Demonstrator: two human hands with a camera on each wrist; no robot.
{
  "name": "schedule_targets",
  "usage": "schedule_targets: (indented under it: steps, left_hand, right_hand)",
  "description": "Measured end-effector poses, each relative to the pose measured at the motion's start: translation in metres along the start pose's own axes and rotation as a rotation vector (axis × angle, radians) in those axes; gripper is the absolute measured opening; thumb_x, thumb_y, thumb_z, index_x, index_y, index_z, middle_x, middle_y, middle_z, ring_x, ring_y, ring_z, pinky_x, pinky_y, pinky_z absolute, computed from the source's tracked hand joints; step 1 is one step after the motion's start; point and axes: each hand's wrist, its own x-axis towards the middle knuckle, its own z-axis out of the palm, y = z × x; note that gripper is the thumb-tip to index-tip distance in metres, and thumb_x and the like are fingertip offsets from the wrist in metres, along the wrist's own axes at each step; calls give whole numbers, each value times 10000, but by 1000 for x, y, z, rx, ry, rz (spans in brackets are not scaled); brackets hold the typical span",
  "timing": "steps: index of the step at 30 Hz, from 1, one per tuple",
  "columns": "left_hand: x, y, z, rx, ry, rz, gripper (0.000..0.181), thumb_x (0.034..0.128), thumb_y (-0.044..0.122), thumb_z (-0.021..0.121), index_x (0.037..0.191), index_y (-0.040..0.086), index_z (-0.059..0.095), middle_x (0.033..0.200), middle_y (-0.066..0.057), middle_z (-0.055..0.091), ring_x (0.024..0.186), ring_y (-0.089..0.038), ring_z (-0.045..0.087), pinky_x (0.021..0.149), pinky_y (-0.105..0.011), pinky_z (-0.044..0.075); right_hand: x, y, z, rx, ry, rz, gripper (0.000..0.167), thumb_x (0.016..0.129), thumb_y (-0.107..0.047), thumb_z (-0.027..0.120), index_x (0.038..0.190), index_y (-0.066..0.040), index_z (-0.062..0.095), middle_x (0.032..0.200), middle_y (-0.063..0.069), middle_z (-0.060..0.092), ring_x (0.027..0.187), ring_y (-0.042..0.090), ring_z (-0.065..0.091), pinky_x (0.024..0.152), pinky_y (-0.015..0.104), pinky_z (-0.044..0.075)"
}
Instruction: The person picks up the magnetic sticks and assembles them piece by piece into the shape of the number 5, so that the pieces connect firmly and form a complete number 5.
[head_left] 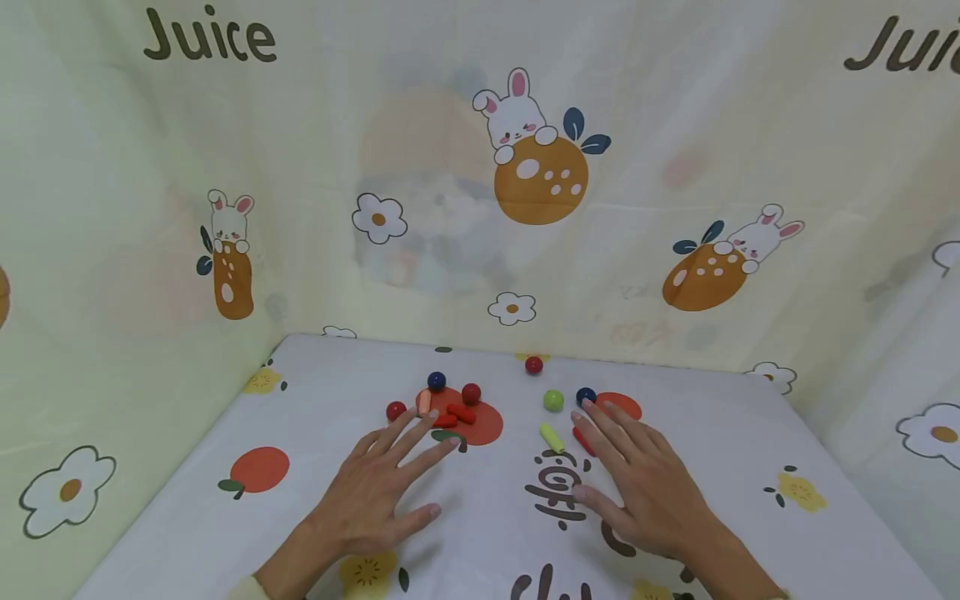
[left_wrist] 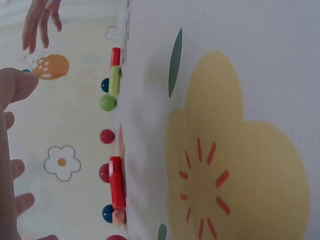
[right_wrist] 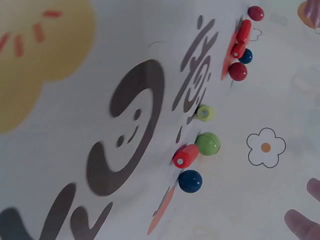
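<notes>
My left hand (head_left: 378, 496) is held with fingers spread and nothing in its grasp, nearest to the left cluster. There, a blue ball (head_left: 437, 382), two red balls (head_left: 471, 393), a peach cylinder (head_left: 424, 403) and two red cylinders (head_left: 461, 413) lie close together. My right hand (head_left: 651, 492), likewise spread and holding nothing, is by the right cluster. A green ball (head_left: 553, 400), a dark blue ball (head_left: 586, 396), a yellow-green cylinder (head_left: 551, 437) and a red cylinder (right_wrist: 186, 156), partly hidden by my fingers in the head view, make up that group.
Another red ball (head_left: 534, 365) sits apart near the table's back edge. A white cloth with printed fruit and flowers covers the table (head_left: 337, 375). A printed curtain (head_left: 442, 108) hangs behind it and along both sides.
</notes>
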Motion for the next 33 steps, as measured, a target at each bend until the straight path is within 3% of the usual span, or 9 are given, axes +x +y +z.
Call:
schedule_targets:
  steps: [12, 21, 33]
  left_hand:
    - [3, 1, 5, -92, 14, -35, 796, 924, 577, 581, 1612, 396, 225, 1689, 33, 208, 1531, -275, 239, 1064, -586, 414]
    - [7, 0, 9, -120, 14, -75, 789, 927, 586, 571, 1612, 390, 232, 1671, 14, 261, 1514, -261, 279, 1062, -587, 429]
    - [15, -2, 15, -154, 13, -104, 802, 925, 603, 559, 1615, 403, 203, 1665, 24, 276, 1502, -256, 304, 1051, -593, 443]
  right_hand:
    - [12, 1, 9, 49, 46, 19, 845, 899, -508, 665, 1588, -139, 344, 1605, 101, 394, 1444, 350, 389, 1011, 535, 477]
    - [19, -1, 11, 82, 31, 55, 858, 913, -519, 651, 1611, -175, 289, 1609, 91, 391, 1462, 329, 370, 1076, 581, 431]
    - [30, 1, 19, 117, 56, 52, 817, 909, -483, 663, 1573, -111, 366, 1585, 113, 421, 1431, 349, 414, 1063, 595, 444]
